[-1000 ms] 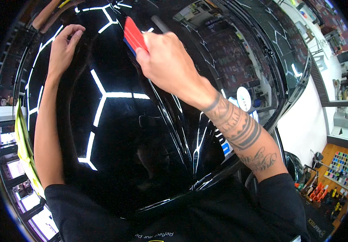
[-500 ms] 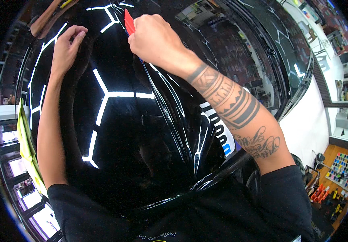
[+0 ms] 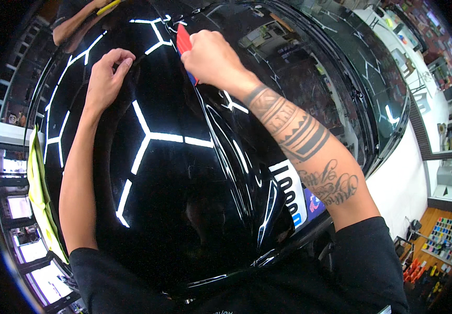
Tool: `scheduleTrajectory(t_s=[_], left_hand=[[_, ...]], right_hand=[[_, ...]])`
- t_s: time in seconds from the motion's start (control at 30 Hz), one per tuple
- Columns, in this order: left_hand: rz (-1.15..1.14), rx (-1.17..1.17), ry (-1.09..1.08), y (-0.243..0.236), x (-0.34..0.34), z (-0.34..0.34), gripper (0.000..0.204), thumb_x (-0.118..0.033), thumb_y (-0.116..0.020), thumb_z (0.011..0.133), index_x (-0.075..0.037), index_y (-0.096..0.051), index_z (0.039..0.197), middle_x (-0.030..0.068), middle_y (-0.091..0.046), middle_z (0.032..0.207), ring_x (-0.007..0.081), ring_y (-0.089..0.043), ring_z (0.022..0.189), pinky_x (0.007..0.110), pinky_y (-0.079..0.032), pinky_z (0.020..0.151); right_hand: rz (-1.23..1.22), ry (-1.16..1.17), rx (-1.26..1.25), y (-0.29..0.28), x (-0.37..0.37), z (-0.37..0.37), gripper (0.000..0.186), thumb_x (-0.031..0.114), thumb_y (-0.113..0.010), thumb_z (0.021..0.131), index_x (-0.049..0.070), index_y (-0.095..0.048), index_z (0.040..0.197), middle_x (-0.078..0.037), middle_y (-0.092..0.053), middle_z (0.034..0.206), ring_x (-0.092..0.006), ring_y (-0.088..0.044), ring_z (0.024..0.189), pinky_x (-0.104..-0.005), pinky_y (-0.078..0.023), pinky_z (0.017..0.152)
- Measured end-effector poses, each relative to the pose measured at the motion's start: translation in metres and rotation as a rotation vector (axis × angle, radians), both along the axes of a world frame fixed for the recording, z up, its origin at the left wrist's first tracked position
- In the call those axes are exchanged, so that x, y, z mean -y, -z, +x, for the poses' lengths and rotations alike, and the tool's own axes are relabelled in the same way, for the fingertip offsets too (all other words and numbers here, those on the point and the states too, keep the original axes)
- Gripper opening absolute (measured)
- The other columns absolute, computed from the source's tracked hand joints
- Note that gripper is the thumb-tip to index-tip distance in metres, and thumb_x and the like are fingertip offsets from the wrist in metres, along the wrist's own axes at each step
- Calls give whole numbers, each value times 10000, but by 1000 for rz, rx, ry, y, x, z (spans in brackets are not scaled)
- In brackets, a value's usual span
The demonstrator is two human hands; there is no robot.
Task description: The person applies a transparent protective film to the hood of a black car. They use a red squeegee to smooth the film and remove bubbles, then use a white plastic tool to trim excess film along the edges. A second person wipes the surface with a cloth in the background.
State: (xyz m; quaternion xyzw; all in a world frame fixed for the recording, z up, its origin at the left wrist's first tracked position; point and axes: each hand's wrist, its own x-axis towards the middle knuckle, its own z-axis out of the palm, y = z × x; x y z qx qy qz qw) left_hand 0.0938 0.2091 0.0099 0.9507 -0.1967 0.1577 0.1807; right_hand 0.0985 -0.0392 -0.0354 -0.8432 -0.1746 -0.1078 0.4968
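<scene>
My right hand [image 3: 210, 55] is closed around a flat red squeegee [image 3: 183, 38] with a blue lower part. The tool's edge meets the glossy black car panel [image 3: 168, 178] along a crease. From there, shiny black sheet folds [image 3: 231, 162], which look like film, run down toward my body. My left hand [image 3: 110, 73] hovers at or just over the panel, left of the squeegee. Its fingers are curled and the thumb is near the index finger; whatever they pinch, if anything, does not show. Reflected light strips cross the black surface.
At the top left, another person's forearm [image 3: 74, 26] reaches in with a yellow tool [image 3: 108, 6]. A yellow-green cloth [image 3: 36, 183] hangs at the left. Dark glass [image 3: 294, 63] curves at the right. A white plate [image 3: 286, 180] shows below my right forearm. Tools [image 3: 419, 272] lie lower right.
Both hands and the car have shifted right and slightly down in view together. The right hand keeps the squeegee along the crease. More of the white plate shows.
</scene>
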Motion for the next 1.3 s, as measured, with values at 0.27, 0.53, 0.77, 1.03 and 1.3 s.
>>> scheduleTrajectory(t_s=[0.27,0.53,0.77,1.03,1.3], left_hand=[[-22,12,-22,4,-2,1,158,-135,-576,912,-7,-648,971,108,-654,907,235,-601,862,339,-447,759],[-23,-18,-54,2,0,-3,156,-139,-569,917,-14,-644,972,101,-649,905,230,-590,853,339,-440,745],[-22,-21,-48,3,-1,-5,159,-146,-569,915,-19,-645,973,99,-647,905,226,-587,865,338,-436,764],[5,22,-18,1,6,-5,129,-125,-587,893,-24,-644,949,99,-637,879,238,-585,854,348,-441,781],[108,148,11,-4,-2,-7,114,-111,-566,895,-13,-623,895,110,-592,860,278,-548,875,379,-427,801]], right_hand=[[-85,-33,17,-5,-8,28,244,126,-583,825,-104,-658,795,-262,-663,739,-334,-693,698,-408,-549,682],[-54,-85,10,-2,-19,69,223,114,-567,803,-82,-656,745,-216,-652,631,-290,-684,576,-361,-568,645],[0,-122,-59,-11,-30,93,208,75,-541,747,-59,-668,652,-201,-652,592,-262,-697,577,-352,-578,686],[-38,-129,-135,-9,-57,156,220,120,-567,766,-55,-686,705,-188,-679,645,-239,-704,574,-339,-585,652],[851,-620,-484,2,4,162,308,96,-544,901,-40,-534,1177,-234,-635,1045,-367,-651,995,-568,-549,802]])
